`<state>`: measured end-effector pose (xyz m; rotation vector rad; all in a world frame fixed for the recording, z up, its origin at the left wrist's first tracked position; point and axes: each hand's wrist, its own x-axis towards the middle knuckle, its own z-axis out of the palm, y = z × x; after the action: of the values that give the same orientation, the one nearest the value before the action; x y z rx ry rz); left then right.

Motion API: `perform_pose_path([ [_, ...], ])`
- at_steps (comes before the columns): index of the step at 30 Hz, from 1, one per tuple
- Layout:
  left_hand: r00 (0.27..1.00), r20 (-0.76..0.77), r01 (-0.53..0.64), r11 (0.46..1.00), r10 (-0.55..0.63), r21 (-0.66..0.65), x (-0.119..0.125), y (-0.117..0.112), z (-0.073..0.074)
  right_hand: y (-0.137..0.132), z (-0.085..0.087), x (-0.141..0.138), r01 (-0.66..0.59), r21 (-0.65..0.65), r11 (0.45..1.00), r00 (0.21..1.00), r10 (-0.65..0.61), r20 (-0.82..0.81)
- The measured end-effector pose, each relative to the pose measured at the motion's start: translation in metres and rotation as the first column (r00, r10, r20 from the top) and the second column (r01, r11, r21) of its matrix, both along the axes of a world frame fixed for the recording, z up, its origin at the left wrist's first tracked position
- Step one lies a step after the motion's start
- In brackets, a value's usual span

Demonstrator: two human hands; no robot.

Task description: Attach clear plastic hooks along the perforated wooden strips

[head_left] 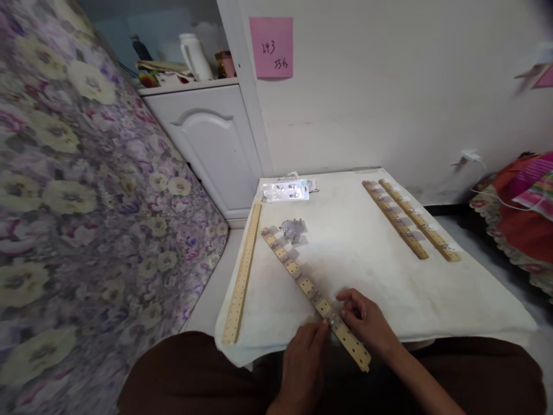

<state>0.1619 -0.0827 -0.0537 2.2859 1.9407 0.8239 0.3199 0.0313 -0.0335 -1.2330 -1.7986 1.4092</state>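
A long wooden strip with rows of holes and small metal fittings (302, 282) lies slanted across the near part of a white-covered table (453, 294). My left hand (305, 360) and my right hand (367, 323) meet at its near end, fingers pinched around a small metal piece (333, 319) on the strip. A little heap of loose metal parts (294, 229) sits by the strip's far end. A clear packet of parts (285, 190) lies at the table's back left.
A bare holed wooden strip (242, 274) runs along the table's left edge. Two fitted strips (410, 219) lie side by side at the back right. A floral mattress (86, 190) leans at left, a white cabinet (211, 138) stands behind, and colourful bedding (522, 202) is at right.
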Motion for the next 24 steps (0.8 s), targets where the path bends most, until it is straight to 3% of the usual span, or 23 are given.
perform_pose_path([
  [12,0.998,0.061,0.011,0.999,-0.007,-0.054,-0.002,-0.002,0.0,-0.005,0.001,0.004,-0.007,0.107,0.994,1.0,0.005,0.021],
  [18,0.991,0.132,0.023,0.999,-0.016,-0.047,-0.004,-0.004,-0.003,-0.008,-0.008,0.02,0.026,0.064,0.998,1.0,-0.026,-0.011],
  [24,0.963,0.262,0.067,0.998,-0.066,0.003,-0.008,-0.008,-0.004,-0.028,0.0,0.04,-0.019,0.121,0.992,0.995,0.007,0.095],
])
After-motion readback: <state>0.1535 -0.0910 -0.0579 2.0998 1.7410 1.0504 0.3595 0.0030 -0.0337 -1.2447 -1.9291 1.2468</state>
